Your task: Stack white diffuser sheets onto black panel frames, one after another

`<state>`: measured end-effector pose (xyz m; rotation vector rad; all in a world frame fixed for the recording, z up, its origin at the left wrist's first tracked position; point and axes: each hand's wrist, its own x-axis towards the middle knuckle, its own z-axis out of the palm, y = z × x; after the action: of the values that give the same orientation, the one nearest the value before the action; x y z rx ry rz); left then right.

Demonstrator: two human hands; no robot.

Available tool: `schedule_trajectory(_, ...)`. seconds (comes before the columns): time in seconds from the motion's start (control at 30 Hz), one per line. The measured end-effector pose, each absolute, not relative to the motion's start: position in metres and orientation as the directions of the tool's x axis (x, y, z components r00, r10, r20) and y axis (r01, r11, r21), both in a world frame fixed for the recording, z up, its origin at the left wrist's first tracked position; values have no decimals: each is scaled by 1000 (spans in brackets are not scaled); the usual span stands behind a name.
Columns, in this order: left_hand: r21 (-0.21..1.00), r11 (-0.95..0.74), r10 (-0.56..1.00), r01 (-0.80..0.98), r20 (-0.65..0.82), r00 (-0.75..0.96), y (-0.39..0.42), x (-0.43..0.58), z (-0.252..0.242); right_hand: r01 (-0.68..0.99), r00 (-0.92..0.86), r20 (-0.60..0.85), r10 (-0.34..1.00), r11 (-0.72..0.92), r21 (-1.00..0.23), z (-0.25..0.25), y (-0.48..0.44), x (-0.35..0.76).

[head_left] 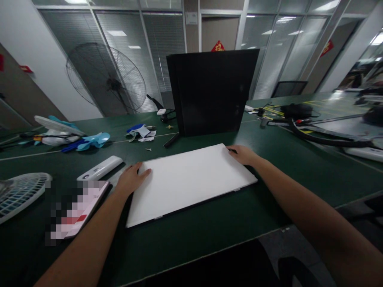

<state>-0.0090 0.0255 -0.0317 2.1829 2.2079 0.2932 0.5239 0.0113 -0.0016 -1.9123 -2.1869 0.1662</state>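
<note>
A flat white rectangular panel (194,177) with small tabs along its near edge lies in front of me, low over the green tabletop. My left hand (132,178) grips its far left corner, thumb on the white face and fingers round the side. At the far right corner, my right hand (241,154) grips the edge, its fingertips partly hidden. Something small and dark shows at those fingers; I cannot make out what it is. Whether the panel rests fully on the table cannot be told.
Behind the panel stands a large black box-shaped case (214,91). To the left lie a white elongated device (100,168), a partly blurred phone-like slab (86,215), a white fan grille (25,193) and blue fan blades (94,141). Black cables (323,137) spread at the right.
</note>
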Motion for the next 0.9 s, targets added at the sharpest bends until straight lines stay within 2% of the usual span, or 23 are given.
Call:
schedule_trajectory(0.27,152,8,995,988,99,-23,22,-5,-27,973,-116,44,992,122,-194,-4,16,529)
schedule_trajectory(0.5,151,-1,998,989,65,-9,23,-5,-34,968,-199,13,980,198,-156,-4,14,533)
schedule_trajectory(0.67,105,-46,997,993,59,40,27,-9,-43,962,-215,0,977,212,-174,-2,15,539)
schedule_trajectory(0.9,111,-29,997,993,78,20,29,-7,-43,945,-238,11,971,234,-228,-7,18,548)
